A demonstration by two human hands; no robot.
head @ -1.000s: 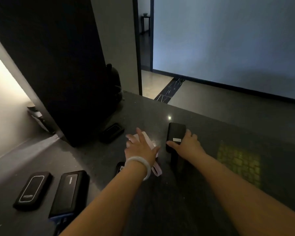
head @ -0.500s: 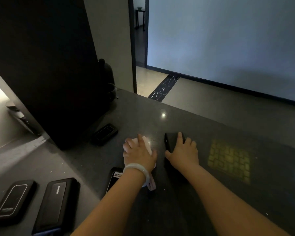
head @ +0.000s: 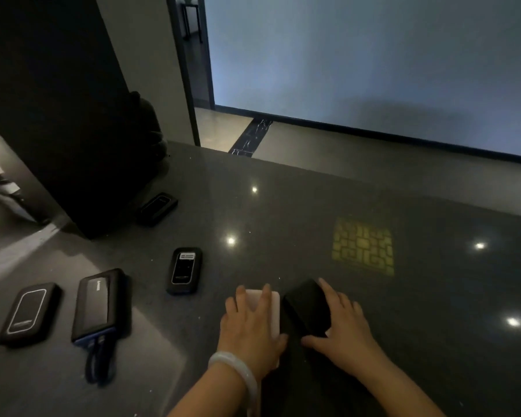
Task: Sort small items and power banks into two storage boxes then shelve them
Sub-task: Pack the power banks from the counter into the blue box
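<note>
The sorting looks barely begun: no storage box shows in view, and six power banks lie out on the dark polished stone desk (head: pixel 313 206). Four of them lie untouched to the left: a black one with a white outline (head: pixel 29 313), a long black one with a dangling cable (head: pixel 98 305), a small black one with a white label (head: pixel 183 270) and another black one near the tall dark cabinet (head: pixel 157 208). The left hand (head: pixel 250 329), a pale bangle on its wrist, lies on a pale pink rectangular power bank (head: pixel 272 308), fingers spread over its top and thumb at its edge. The right hand (head: pixel 342 329) grasps a black rectangular power bank (head: pixel 306 308) just beside the pink one, thumb curled under its near end. Everything awaits boxing and shelving.
</note>
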